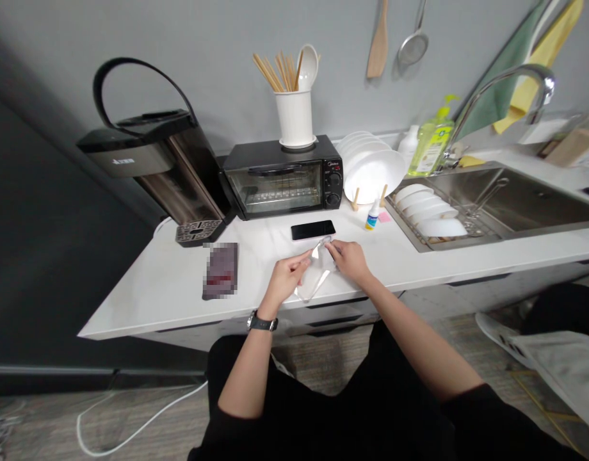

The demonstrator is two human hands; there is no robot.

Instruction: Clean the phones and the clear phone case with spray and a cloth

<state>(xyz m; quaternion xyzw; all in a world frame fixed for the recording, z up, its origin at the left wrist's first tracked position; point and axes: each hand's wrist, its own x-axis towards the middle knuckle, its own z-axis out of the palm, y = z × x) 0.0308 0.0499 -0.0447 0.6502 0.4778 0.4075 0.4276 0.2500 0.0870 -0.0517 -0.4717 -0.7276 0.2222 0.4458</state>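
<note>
My left hand (285, 278), with a watch on its wrist, pinches one side of a clear phone case (318, 282). My right hand (351, 257) grips the far right end of the same case, its fingers closed. The see-through case is tilted over the counter's front part and catches bright reflections. Just beyond my hands a black phone (313, 230) lies flat, its dark screen up. A small white bottle with a blue and yellow label (372, 216) stands to the right, beside a pink slip (384, 217).
Left on the white counter (155, 298) lies a dark, blurred-out item (221, 271). A water dispenser (179, 173), toaster oven (282, 182) and racked plates (371, 169) line the back. The sink (525, 205) holds bowls. At right, part of another person (563, 358) shows.
</note>
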